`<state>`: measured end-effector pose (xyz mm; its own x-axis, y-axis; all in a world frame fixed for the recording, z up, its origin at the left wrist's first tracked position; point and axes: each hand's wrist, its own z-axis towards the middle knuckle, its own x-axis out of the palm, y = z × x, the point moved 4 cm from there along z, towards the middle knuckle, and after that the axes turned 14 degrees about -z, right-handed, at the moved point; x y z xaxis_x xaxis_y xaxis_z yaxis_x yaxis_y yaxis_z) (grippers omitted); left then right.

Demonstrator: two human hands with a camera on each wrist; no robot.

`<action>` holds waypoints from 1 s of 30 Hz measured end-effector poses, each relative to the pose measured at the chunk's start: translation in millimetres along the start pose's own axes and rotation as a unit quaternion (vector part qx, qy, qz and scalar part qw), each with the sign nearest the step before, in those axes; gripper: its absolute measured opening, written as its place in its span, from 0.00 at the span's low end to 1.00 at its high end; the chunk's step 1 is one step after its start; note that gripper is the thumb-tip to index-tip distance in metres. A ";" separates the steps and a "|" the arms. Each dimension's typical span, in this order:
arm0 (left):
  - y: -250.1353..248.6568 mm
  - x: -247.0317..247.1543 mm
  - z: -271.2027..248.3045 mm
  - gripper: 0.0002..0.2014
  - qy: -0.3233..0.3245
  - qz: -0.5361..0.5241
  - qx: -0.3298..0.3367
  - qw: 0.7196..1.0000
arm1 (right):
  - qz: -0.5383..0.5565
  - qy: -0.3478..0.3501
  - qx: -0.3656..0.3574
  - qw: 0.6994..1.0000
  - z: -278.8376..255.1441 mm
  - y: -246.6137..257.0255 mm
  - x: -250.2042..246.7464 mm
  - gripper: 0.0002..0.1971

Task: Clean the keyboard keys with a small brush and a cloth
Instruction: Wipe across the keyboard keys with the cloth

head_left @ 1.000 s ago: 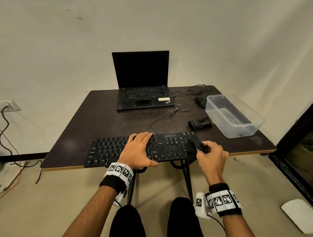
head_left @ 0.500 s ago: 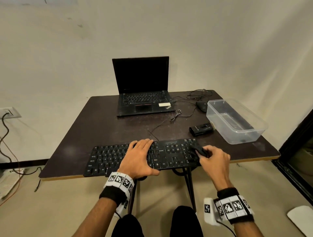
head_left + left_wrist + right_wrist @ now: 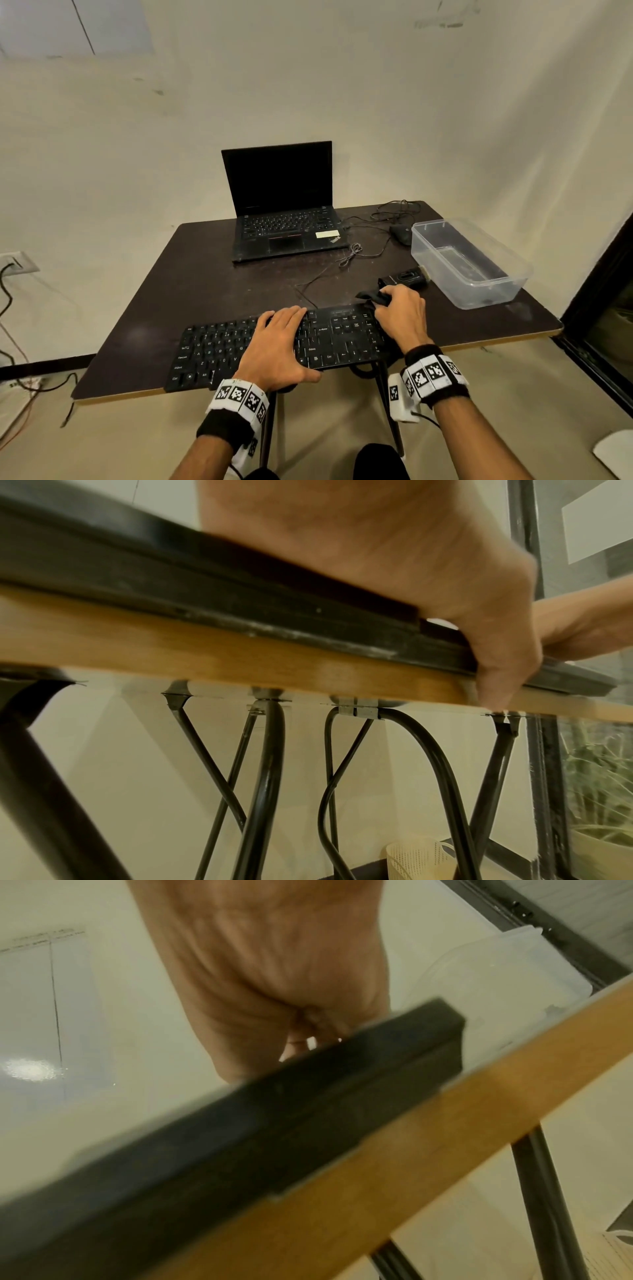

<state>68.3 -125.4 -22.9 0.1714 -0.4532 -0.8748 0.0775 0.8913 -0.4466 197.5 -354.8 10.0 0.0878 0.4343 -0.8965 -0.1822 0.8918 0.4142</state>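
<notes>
A black keyboard (image 3: 335,342) lies along the front edge of the dark table (image 3: 205,274). My left hand (image 3: 277,342) rests flat on its middle keys with straight fingers, the thumb at the front edge; the left wrist view shows this left hand (image 3: 411,561) lying over the keyboard (image 3: 240,588). My right hand (image 3: 400,315) is at the keyboard's far right corner, its fingers curled round a crumpled black cloth (image 3: 371,296) that touches the top row. In the blurred right wrist view the right hand (image 3: 267,961) rises behind the keyboard (image 3: 308,1096). I see no brush that I can identify.
An open black laptop (image 3: 284,219) stands at the back of the table. A mouse (image 3: 400,233) with loose cables lies at the back right. A clear plastic container (image 3: 469,267) sits on the right, and a small black device (image 3: 406,278) lies beside it, just beyond my right hand.
My right hand has moved with the cloth from the keyboard's near right end to its far right corner. My left hand has stayed on the keys. The head view has tilted upward.
</notes>
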 end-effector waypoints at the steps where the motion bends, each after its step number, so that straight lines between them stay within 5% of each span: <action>1: -0.9 -0.1 0.3 0.63 0.002 0.003 0.000 1.000 | 0.003 0.013 -0.005 1.000 0.7 0.4 -0.4 0.09; 6: -2.2 -0.8 -0.4 0.63 -0.006 -0.002 0.004 1.000 | -0.011 0.080 -0.076 0.994 -9.9 14.4 10.9 0.12; 12: -2.3 0.0 -0.3 0.63 -0.012 -0.003 0.010 1.000 | -0.009 0.003 -0.046 0.999 -7.5 8.2 -0.7 0.10; 16: -2.6 -0.9 -0.3 0.63 -0.008 -0.006 0.005 1.000 | 0.010 0.050 -0.104 0.993 -23.5 18.6 6.0 0.14; 20: -4.4 -0.2 -1.2 0.64 0.004 0.005 0.002 1.000 | -0.007 0.023 -0.119 0.993 -44.1 -7.5 2.5 0.16; 27: 0.1 -0.1 -0.5 0.64 -0.003 -0.002 0.002 1.000 | 0.045 -0.053 -0.022 0.997 -37.3 -37.4 -5.1 0.15; 30: -0.8 0.8 -0.8 0.63 -0.002 -0.001 0.005 1.000 | 0.096 -0.036 -0.008 0.995 -25.0 -17.8 2.8 0.13</action>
<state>67.6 -126.6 -23.4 0.1744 -0.4554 -0.8730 0.0875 0.8903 -0.4470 176.6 -372.6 -3.7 0.1198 0.6055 -0.7868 -0.2186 0.7891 0.5740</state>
